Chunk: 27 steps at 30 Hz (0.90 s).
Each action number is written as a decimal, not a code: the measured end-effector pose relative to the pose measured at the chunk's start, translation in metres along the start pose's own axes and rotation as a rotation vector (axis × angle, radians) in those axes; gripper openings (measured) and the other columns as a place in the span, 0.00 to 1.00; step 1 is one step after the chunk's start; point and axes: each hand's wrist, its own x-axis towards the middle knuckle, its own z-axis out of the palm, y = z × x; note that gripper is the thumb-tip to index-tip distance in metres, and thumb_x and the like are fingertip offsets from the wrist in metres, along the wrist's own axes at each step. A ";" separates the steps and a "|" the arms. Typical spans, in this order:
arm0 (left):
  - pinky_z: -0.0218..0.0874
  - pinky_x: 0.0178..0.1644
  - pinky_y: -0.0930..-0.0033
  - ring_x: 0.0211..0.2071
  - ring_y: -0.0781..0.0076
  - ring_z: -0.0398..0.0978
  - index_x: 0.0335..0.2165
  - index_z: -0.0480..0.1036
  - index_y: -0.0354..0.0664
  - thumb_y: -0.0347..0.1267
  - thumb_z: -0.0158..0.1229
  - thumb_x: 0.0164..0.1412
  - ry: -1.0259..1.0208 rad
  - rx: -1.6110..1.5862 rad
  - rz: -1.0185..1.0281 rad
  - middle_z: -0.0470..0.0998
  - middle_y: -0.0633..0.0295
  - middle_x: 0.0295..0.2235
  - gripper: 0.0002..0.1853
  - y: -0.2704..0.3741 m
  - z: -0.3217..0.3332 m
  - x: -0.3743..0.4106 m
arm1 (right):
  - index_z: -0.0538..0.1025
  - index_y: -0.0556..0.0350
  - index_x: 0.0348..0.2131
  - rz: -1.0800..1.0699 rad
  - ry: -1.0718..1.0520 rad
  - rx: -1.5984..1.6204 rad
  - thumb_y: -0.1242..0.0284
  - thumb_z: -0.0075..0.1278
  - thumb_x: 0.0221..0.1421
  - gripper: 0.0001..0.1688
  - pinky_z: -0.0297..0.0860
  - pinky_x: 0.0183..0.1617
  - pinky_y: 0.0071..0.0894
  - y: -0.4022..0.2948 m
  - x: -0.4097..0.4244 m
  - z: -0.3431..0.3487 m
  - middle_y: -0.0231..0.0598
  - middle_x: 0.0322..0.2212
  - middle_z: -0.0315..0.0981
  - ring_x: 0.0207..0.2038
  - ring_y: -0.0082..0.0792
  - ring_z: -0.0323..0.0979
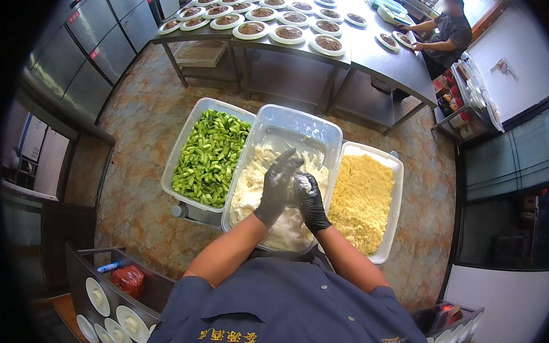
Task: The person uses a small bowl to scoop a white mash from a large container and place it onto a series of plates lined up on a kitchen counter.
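Both my hands wear black gloves and meet above a clear plastic tub point(300, 115) of pale, creamy shredded food point(250, 193). My left hand point(278, 185) is raised, slightly blurred, its fingers extended and its palm turned toward the other hand. In my right hand point(309, 196), white residue shows on curled fingers; whether something lies between the hands cannot be told. Left of the tub, a plastic tub point(168, 178) holds chopped green vegetable pieces point(211, 157). To the right, a white tub point(399, 177) holds yellow crumbly food point(363, 198).
Ahead, steel tables point(376, 52) carry many white plates of brown sliced food point(289, 33). A co-worker point(452, 36) stands at the far right, touching a plate. Steel cabinets point(96, 39) line the left. Shelving with plates point(132, 324) stands at the lower left, more at the lower right.
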 end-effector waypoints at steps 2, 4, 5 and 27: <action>0.57 0.62 0.60 0.54 0.61 0.71 0.59 0.62 0.32 0.48 0.39 0.69 0.067 -0.281 -0.120 0.73 0.48 0.51 0.33 0.007 0.003 0.005 | 0.67 0.54 0.52 0.005 -0.009 -0.116 0.62 0.54 0.63 0.24 0.71 0.40 0.24 -0.009 -0.005 -0.001 0.34 0.39 0.71 0.38 0.20 0.70; 0.54 0.64 0.58 0.54 0.57 0.71 0.58 0.62 0.29 0.51 0.37 0.69 0.068 -0.525 -0.161 0.73 0.44 0.51 0.35 0.020 0.001 0.014 | 0.68 0.55 0.51 -0.030 -0.002 -0.226 0.61 0.54 0.62 0.24 0.71 0.38 0.23 0.001 -0.004 -0.008 0.33 0.37 0.71 0.36 0.20 0.70; 0.53 0.64 0.58 0.54 0.56 0.71 0.57 0.63 0.28 0.51 0.35 0.70 0.047 -0.570 -0.156 0.73 0.43 0.51 0.36 0.022 -0.003 0.023 | 0.69 0.55 0.51 0.053 0.030 -0.109 0.61 0.55 0.61 0.25 0.71 0.38 0.23 0.004 -0.004 -0.014 0.33 0.37 0.72 0.37 0.21 0.71; 0.60 0.59 0.60 0.53 0.52 0.71 0.50 0.72 0.34 0.36 0.45 0.68 -0.249 0.545 -0.005 0.74 0.45 0.51 0.20 0.011 0.009 0.014 | 0.71 0.59 0.51 -0.338 -0.189 -0.853 0.73 0.59 0.51 0.28 0.65 0.56 0.41 0.004 -0.007 -0.044 0.47 0.46 0.72 0.49 0.45 0.70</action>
